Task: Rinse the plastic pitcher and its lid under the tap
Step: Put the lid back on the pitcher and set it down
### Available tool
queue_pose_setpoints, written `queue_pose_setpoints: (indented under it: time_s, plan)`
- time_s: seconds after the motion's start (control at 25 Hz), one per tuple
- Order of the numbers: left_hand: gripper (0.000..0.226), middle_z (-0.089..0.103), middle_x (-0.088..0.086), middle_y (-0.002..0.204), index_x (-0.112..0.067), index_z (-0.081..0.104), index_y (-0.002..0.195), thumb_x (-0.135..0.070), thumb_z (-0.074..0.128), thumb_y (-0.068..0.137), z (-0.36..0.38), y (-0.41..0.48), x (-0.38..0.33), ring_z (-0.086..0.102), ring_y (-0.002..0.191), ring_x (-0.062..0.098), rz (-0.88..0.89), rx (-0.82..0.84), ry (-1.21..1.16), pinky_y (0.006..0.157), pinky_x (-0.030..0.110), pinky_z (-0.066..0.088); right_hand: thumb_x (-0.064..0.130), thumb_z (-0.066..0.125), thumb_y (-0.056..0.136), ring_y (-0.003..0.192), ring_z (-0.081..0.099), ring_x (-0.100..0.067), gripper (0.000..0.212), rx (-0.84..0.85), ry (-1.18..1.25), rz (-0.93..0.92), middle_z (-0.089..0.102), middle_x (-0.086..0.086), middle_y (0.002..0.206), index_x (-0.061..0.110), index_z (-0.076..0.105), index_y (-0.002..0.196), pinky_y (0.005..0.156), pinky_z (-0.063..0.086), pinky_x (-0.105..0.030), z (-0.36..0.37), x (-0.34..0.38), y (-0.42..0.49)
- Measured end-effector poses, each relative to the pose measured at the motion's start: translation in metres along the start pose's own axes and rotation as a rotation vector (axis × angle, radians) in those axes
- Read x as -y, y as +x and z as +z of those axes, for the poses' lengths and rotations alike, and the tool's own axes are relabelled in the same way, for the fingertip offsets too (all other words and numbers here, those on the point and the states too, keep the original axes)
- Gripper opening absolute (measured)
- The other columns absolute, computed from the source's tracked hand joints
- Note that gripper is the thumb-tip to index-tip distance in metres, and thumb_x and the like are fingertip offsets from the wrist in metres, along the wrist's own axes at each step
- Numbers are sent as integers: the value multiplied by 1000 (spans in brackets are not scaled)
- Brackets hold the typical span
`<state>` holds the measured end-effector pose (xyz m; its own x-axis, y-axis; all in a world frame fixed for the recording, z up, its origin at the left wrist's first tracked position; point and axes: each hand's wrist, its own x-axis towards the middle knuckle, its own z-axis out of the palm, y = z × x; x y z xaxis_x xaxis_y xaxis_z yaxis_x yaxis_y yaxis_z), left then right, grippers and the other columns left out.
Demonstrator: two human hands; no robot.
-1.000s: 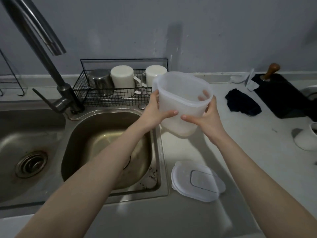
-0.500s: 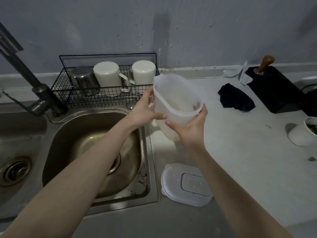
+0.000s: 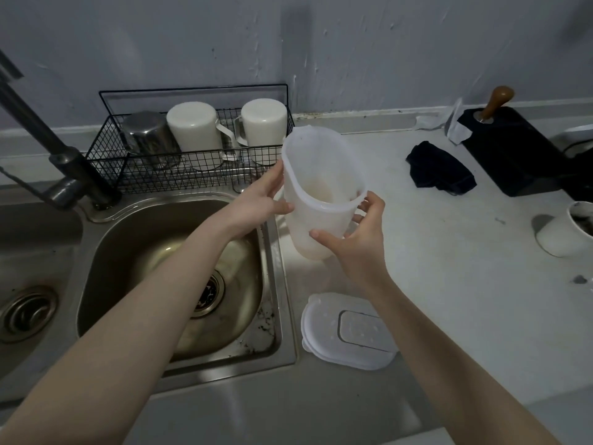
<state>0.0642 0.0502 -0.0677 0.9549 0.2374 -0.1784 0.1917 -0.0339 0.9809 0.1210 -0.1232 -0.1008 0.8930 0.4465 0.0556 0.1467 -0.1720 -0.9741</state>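
1. The left hand (image 3: 256, 203) and right hand (image 3: 356, 242) both grip the pitcher (image 3: 321, 187) to steady it.
2. It hangs tipped just beside the sink (image 3: 128, 239), not yet under the tap (image 3: 64, 162).
3. The lid (image 3: 321, 329) lies on the counter (image 3: 449, 277), out of the way.

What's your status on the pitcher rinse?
Left grip and right grip both hold pitcher, aloft over counter beside sink, not yet under tap. Lid lies on counter, untouched. Nothing blocks the sink.

Pitcher (image 3: 316, 226) — now atilt — mouth more visible
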Motion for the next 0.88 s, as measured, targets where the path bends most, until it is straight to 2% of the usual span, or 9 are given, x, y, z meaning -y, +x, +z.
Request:
queue_pose_setpoints:
  time_s: [0.12,0.2,0.28,0.36,0.44,0.56,0.68,0.76,0.88]
  plan:
    - [78,20,-2,154,-18,14,147,4,55,85,8,-9,2,26,139,14,-58,-109,51,110,32,29,22,84,61,116,44,-18,99,41,-73,62,37,-1,130,25,20,137,94,45,-39,-11,-5,0]
    - [70,29,4,151,-12,23,145,-3,58,85,18,-22,13,36,133,18,-130,-225,145,97,24,34,27,84,61,117,42,-17,102,88,-179,156,37,-4,135,25,19,140,95,42,-36,-23,-13,-6]
    - [62,40,7,143,-10,33,140,-8,60,84,31,-37,28,44,126,18,-184,-254,311,89,21,36,31,83,61,114,41,-13,101,191,-284,207,39,-4,137,22,23,141,91,38,-29,-36,-20,-16]
    - [59,45,4,139,-15,38,136,-21,64,83,44,-54,42,47,120,18,-176,-170,576,89,22,36,38,82,60,121,39,-17,103,359,-464,170,38,-6,140,19,22,142,96,35,-31,-51,-28,-30]
    - [69,39,0,143,-19,36,137,-37,67,79,57,-69,54,42,123,16,-105,40,728,96,21,30,52,77,59,133,26,-25,111,570,-700,108,28,-5,148,22,13,145,106,26,-39,-64,-33,-45]
    - [99,15,-4,155,-20,17,145,-54,70,68,78,-81,68,11,140,10,-6,322,885,104,18,7,66,70,57,140,4,-21,122,797,-1033,9,5,1,155,32,-7,144,112,12,-44,-75,-40,-64]
    - [114,6,-3,157,-17,6,147,-55,72,63,88,-82,81,0,143,13,113,378,1086,110,20,0,65,69,58,141,-2,-20,123,833,-1110,-59,-1,2,155,32,-12,143,112,6,-47,-74,-44,-78]
    - [111,9,-1,156,-17,7,147,-51,73,65,88,-83,85,6,143,14,158,361,1126,114,23,7,58,69,60,138,5,-19,117,780,-1110,-116,8,2,153,31,-7,144,110,8,-46,-73,-44,-83]
    - [100,19,-4,153,-20,14,146,-44,73,68,84,-85,85,18,139,11,176,322,1026,110,23,22,49,68,62,129,20,-20,107,707,-1081,-187,25,1,142,28,3,145,105,17,-39,-70,-40,-86]
